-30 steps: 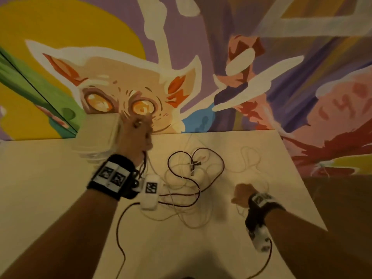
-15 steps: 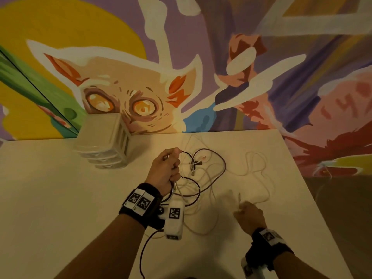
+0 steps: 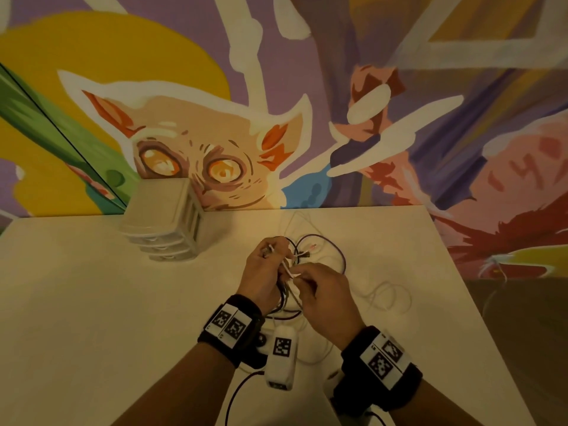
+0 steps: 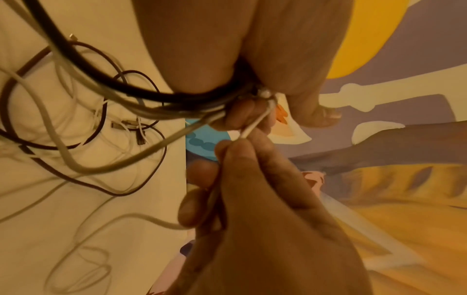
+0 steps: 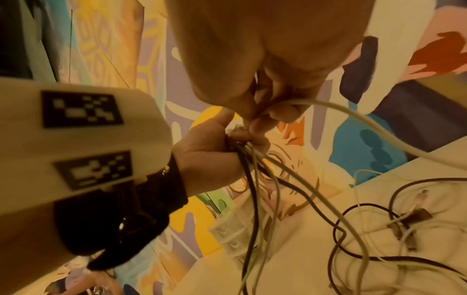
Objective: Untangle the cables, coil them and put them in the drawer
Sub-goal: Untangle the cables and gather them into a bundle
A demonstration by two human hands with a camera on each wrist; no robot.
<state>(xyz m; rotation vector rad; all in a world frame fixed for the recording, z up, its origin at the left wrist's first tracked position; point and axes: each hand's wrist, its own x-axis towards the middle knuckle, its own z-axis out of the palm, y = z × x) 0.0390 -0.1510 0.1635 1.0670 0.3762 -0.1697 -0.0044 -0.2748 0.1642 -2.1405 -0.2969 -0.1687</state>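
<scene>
A tangle of dark and white cables (image 3: pixel 325 256) lies on the white table (image 3: pixel 92 302), just beyond my hands. My left hand (image 3: pixel 266 273) grips a bundle of dark and white cables (image 4: pixel 177 99) lifted off the table. My right hand (image 3: pixel 319 290) meets it and pinches a white cable (image 4: pixel 252 125) close to the left fingers. That white cable (image 5: pixel 353 119) arcs away from the right fingers toward the table. Loose plugs (image 5: pixel 409 221) rest in the pile. The small plastic drawer unit (image 3: pixel 166 219) stands at the back left of the table; its drawers look shut.
The painted wall (image 3: pixel 307 87) rises right behind the table. The table's right edge (image 3: pixel 479 302) falls off to a brown floor. A thin white cable loop (image 3: pixel 390 298) lies to the right of my hands.
My right hand moved up and left from the table to meet the left hand. The left hand stayed over the tangle with the bundle in it.
</scene>
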